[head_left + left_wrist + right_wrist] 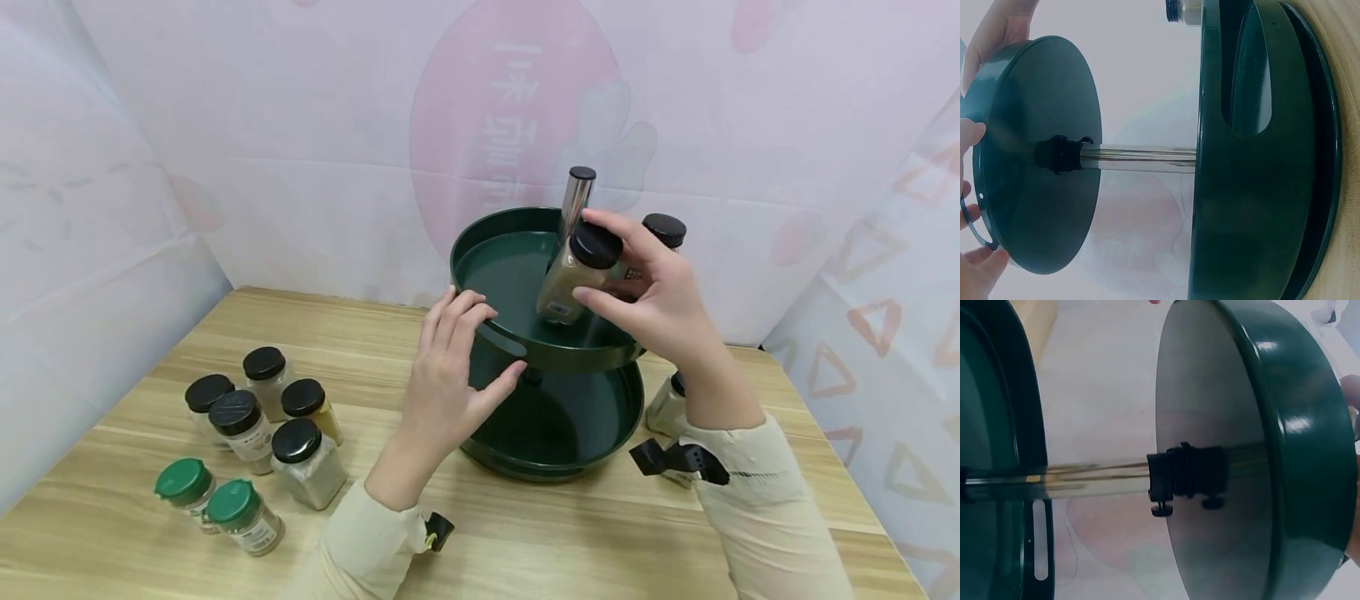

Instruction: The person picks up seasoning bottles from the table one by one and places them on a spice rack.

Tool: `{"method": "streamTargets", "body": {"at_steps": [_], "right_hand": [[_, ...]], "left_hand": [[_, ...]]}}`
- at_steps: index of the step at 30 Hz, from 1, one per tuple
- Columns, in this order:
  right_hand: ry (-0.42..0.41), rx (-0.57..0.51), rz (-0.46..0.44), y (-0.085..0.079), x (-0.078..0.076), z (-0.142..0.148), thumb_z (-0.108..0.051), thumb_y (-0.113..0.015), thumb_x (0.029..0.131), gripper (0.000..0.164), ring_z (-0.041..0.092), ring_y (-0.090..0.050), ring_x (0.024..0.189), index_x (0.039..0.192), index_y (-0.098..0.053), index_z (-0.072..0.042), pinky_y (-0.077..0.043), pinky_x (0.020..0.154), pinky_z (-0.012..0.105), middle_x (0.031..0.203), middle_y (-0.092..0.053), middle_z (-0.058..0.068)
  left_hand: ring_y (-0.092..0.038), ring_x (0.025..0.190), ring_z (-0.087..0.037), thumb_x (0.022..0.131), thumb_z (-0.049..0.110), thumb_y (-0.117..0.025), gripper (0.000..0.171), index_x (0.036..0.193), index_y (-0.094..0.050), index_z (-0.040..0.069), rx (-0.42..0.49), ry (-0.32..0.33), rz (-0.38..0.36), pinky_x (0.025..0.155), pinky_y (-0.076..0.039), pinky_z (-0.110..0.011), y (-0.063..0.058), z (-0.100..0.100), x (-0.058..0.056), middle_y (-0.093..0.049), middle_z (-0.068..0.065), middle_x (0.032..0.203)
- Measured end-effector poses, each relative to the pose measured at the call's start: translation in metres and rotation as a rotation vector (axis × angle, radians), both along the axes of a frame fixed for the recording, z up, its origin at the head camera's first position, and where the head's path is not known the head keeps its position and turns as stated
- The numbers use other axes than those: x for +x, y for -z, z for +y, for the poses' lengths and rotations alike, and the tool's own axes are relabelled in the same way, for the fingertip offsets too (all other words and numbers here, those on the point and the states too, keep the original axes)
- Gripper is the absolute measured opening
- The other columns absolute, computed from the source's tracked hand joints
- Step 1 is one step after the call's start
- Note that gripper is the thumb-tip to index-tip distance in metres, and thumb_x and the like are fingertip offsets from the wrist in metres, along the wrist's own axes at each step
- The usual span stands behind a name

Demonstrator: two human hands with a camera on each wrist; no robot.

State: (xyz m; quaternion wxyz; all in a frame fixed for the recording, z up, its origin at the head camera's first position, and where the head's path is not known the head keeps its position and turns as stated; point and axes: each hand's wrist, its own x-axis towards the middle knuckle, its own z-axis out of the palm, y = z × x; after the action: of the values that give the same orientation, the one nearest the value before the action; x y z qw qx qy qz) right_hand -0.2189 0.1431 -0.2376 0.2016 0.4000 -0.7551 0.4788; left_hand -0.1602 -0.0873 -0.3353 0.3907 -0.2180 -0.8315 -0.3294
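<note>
- With the right grip, pinches a tan jar, thumb on its side and a finger up by its black lid.
- Holds the tan jar tipped over the upper tray, just to the left of the right grip; cannot tell about touching the bottom of the tray.
- With the left grip, holds on to the near left edge of the upper tray, fingers over the rim and thumb lower down, close to a handle hole.
- Has a shiny pole with a black top just past the tan jar, up and left from the right grip.
- Shows a second jar, also with a black lid, right behind the right grip and partly hidden by it.
- Has a round, dark green lower tray down between both grips, sitting on the wooden tabletop.
- Well left of the left grip, shows five black-lid jars, and nearer the body, two green-lid jars.
- Down below the right grip, has one more jar, partly covered by the arm.
</note>
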Motion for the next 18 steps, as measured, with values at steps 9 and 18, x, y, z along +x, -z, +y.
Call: {"method": "streamTargets", "body": {"at_steps": [9, 18], "right_hand": [[-0.008, 0.071, -0.045, -0.003, -0.004, -0.008, 0.012, -0.076, 0.078, 0.075, 0.011, -0.066, 0.098, 0.145, -0.05, -0.012, -0.059, 0.08, 0.019, 0.138, -0.056, 0.007], [0.0, 0.119, -0.043, -0.005, -0.006, -0.013, 0.01, -0.074, 0.081, 0.073, 0.014, -0.066, 0.111, 0.146, -0.048, -0.009, -0.058, 0.084, 0.018, 0.139, -0.055, 0.01]], "left_hand": [[-0.035, 0.143, -0.035, 0.083, 0.029, -0.079, 0.059, 0.129, -0.05, 0.007, -0.011, 0.009, 0.022, 0.122, -0.031, -0.043, 0.001, 0.001, -0.001, -0.049, -0.012, 0.14], [-0.036, 0.142, -0.036, 0.083, 0.029, -0.08, 0.059, 0.129, -0.05, 0.006, -0.015, 0.014, 0.034, 0.123, -0.03, -0.044, -0.001, 0.002, -0.002, -0.05, -0.013, 0.14]]}}
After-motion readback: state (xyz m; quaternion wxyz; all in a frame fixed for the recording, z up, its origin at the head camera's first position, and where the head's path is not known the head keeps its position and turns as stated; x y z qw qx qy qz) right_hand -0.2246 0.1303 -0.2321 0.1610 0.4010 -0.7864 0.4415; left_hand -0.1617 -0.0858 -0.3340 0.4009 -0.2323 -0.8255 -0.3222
